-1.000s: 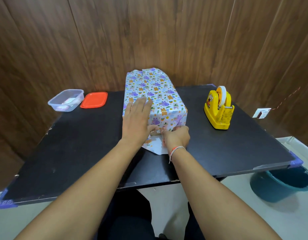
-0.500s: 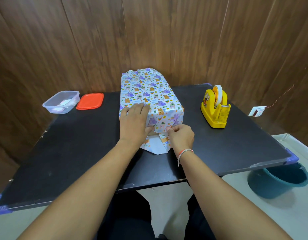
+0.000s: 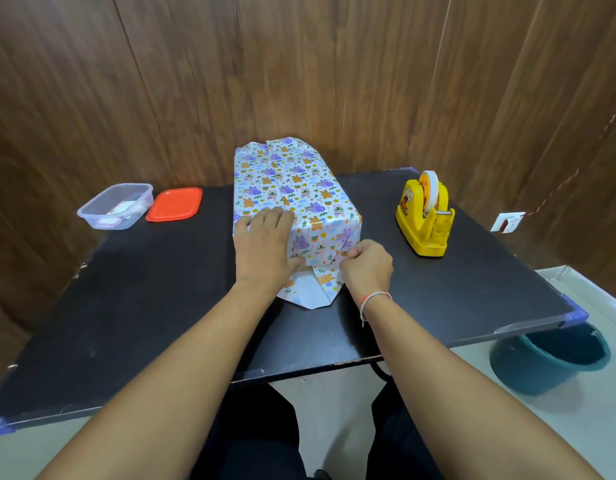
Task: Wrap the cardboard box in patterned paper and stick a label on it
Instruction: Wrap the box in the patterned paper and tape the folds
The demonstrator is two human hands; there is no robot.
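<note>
Roughly midway. Cardboard box (image 3: 299, 199) sits mid-table, toward the far edge, already sheathed in patterned paper; long seam runs down its top. Far end of the paper stands up loose, unfolded as far as I can tell. Near end in progress: a bottom flap (image 3: 311, 292) lies flat on the black table (image 3: 143, 306), white underside showing, not yet raised.

Left hand (image 3: 263, 249) lies flat, fingers straight, pressing the box top at its near left corner. Right hand (image 3: 365, 266) has fingers curled, pinching the paper fold at the near right corner.

Left to do, by my reading: finish and tape both ends, then the label. Yellow tape dispenser (image 3: 424, 216) right of the box, untouched. Clear tub (image 3: 116, 206) far left holds small papers, possibly labels; red lid (image 3: 175, 204) beside it.
</note>
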